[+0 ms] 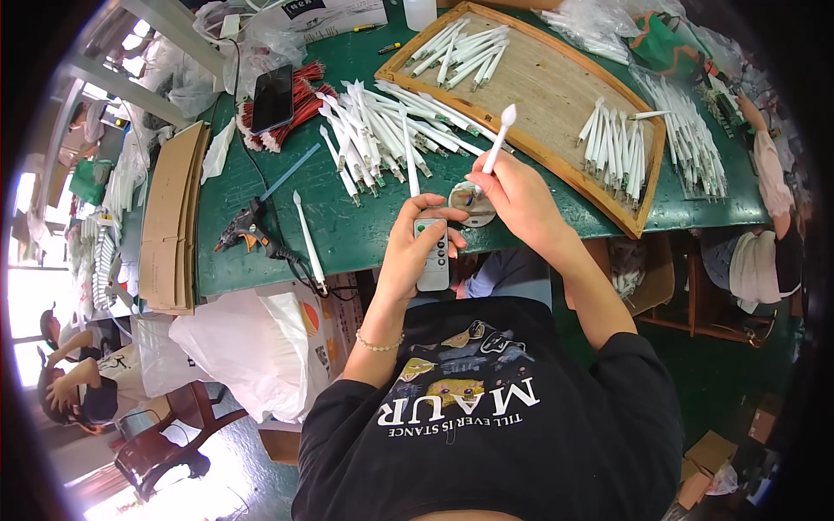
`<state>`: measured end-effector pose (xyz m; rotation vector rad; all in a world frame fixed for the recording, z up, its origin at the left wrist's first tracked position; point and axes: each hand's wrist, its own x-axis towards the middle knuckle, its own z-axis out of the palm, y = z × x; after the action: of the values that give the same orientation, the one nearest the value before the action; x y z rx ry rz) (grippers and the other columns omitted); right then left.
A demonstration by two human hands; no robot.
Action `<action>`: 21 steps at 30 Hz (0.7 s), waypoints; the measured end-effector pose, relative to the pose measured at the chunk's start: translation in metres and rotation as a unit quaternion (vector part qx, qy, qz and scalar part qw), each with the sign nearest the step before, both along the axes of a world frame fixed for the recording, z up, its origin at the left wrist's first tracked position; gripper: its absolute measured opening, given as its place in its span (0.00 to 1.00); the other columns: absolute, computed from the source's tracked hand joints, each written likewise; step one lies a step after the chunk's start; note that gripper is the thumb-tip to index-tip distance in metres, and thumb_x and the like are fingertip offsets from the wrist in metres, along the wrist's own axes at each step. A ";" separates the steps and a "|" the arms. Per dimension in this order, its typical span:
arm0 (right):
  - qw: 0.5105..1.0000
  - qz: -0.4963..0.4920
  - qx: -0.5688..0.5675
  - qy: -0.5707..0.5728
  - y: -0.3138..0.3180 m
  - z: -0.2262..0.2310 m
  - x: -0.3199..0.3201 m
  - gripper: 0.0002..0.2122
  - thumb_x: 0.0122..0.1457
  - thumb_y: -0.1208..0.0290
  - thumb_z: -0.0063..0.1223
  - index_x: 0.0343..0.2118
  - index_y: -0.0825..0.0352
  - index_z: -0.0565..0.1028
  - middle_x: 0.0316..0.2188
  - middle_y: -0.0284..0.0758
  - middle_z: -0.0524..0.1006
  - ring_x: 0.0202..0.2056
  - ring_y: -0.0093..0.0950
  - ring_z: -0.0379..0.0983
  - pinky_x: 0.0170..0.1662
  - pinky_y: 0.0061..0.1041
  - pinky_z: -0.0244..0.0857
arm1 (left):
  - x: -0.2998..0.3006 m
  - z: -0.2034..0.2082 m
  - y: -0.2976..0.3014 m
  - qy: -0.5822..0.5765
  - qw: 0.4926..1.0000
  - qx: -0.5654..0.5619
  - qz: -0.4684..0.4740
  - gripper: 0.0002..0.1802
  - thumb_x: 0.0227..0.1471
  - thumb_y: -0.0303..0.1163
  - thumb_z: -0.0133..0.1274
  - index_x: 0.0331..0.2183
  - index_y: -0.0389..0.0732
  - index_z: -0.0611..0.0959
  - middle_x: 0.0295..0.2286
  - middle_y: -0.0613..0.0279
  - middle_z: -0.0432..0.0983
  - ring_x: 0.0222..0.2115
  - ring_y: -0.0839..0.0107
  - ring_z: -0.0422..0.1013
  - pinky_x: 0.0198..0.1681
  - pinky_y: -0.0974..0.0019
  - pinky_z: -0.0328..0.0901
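My left hand (pixel 415 239) is closed around a small grey remote control (pixel 433 269), near the table's front edge. A white candle stick (pixel 410 161) reaches its fingertips; I cannot tell if they grip it. My right hand (pixel 521 200) pinches a white LED taper candle (pixel 501 139) with a flame-shaped tip, tilted upward. Between the hands, partly covered by the right one, lies a small round whitish dish (pixel 472 208). Beyond them is a loose pile of similar white candles (pixel 369 130). A single candle (pixel 308 239) lies left of my left hand.
A wood-framed tray (pixel 539 78) with two groups of candles lies at the right. Left are a glue gun (pixel 252 230) with its cord, cardboard sheets (pixel 174 226), and a black phone (pixel 272 97) on red wires (pixel 308 87). A co-worker's arm (pixel 764 156) shows far right.
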<state>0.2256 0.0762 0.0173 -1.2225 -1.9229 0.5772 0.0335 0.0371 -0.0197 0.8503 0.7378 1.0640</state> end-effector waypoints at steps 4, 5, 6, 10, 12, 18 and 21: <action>0.999 0.008 -0.034 -0.023 0.001 0.008 -0.003 0.08 0.60 0.69 0.52 0.36 0.69 0.70 0.28 0.41 0.74 0.29 0.39 0.71 0.34 0.32 0.64 | 0.001 0.000 0.000 -0.003 1.000 -0.001 0.002 0.16 0.57 0.21 0.43 0.48 0.33 0.64 0.40 0.44 0.74 0.29 0.70 0.73 0.31 0.72 0.69; 0.999 0.009 -0.032 -0.033 0.002 0.008 -0.003 0.09 0.61 0.69 0.51 0.36 0.70 0.70 0.28 0.42 0.74 0.29 0.40 0.71 0.34 0.32 0.64 | 0.000 0.000 0.000 -0.003 1.000 -0.001 0.002 0.16 0.57 0.21 0.43 0.48 0.33 0.64 0.40 0.44 0.74 0.29 0.70 0.73 0.31 0.72 0.69; 0.999 0.009 -0.032 -0.033 0.003 0.008 -0.003 0.09 0.61 0.69 0.51 0.36 0.70 0.70 0.28 0.42 0.74 0.29 0.40 0.71 0.34 0.32 0.64 | 0.000 0.000 0.000 -0.003 1.000 -0.002 0.000 0.16 0.57 0.21 0.44 0.48 0.33 0.64 0.40 0.45 0.74 0.29 0.70 0.73 0.31 0.72 0.69; 0.998 0.010 -0.054 -0.016 0.004 0.012 -0.003 0.09 0.61 0.68 0.52 0.35 0.70 0.71 0.25 0.40 0.73 0.27 0.36 0.69 0.33 0.30 0.63 | 0.000 0.000 0.000 -0.001 1.000 -0.003 0.001 0.16 0.57 0.22 0.44 0.48 0.33 0.64 0.39 0.47 0.75 0.29 0.70 0.73 0.31 0.71 0.68; 0.997 0.007 -0.073 -0.009 0.005 0.011 -0.002 0.09 0.61 0.68 0.52 0.34 0.70 0.71 0.25 0.39 0.72 0.26 0.33 0.67 0.32 0.29 0.62 | 0.000 0.000 0.000 0.000 1.000 0.000 0.001 0.16 0.57 0.21 0.44 0.48 0.33 0.64 0.40 0.45 0.74 0.29 0.70 0.73 0.31 0.72 0.69; 0.998 0.026 -0.054 0.026 0.010 0.009 -0.001 0.08 0.61 0.68 0.53 0.34 0.69 0.71 0.23 0.34 0.70 0.25 0.23 0.63 0.30 0.24 0.59 | 0.000 -0.001 0.000 0.003 1.000 0.005 0.002 0.16 0.57 0.21 0.44 0.48 0.33 0.64 0.40 0.44 0.74 0.29 0.70 0.73 0.31 0.72 0.69; 0.998 0.027 -0.059 0.019 0.012 0.008 0.000 0.08 0.61 0.68 0.53 0.35 0.69 0.72 0.23 0.33 0.70 0.25 0.22 0.63 0.29 0.23 0.59 | 0.000 -0.001 -0.001 0.003 1.000 0.007 0.002 0.17 0.56 0.22 0.44 0.48 0.33 0.64 0.40 0.45 0.74 0.29 0.70 0.73 0.31 0.72 0.69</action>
<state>0.2253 0.0879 0.0249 -1.2267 -1.9180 0.7477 0.0330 0.0365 -0.0207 0.8648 0.7387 1.0712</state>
